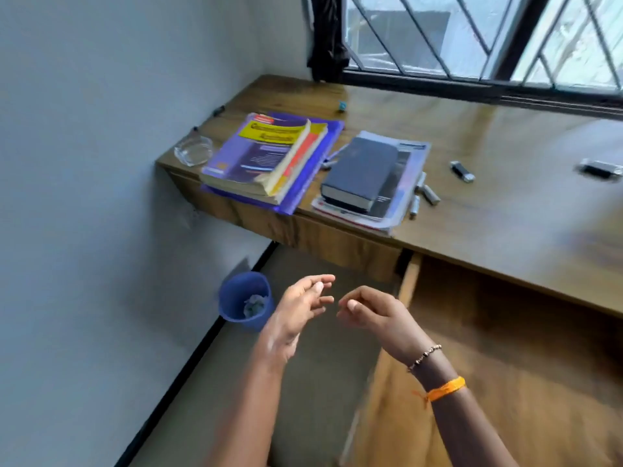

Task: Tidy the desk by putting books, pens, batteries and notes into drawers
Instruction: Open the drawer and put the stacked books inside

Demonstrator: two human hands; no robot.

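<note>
Hands: both hang low in front of the person, nearest the lens, holding nothing. The left hand (296, 311) has its fingers spread and relaxed, a wide grip. The right hand (374, 315) is loosely curled, thumb near the fingertips, but nothing sits in that grip.
Book stacks: a yellow-and-purple book (259, 153) tops a pile on a blue folder at the left end of the tabletop (488, 203). Just beside it, a dark book (362, 171) lies on papers and magazines.
Small items: pens or batteries (425, 193), too blurred to tell which, lie touching the right edge of that second pile. A black stick-like item (462, 171) lies farther right.
Drawer: an open wooden drawer (505, 348) gapes below the tabletop edge, at the person's right.
Other: a glass ashtray (194, 150) at the corner, a blue bin (245, 299) on the floor.
Step, as judged: nothing stowed yet. Best to lift a whole stack with both hands under it, keep it level, then lower it flat into the drawer.
</note>
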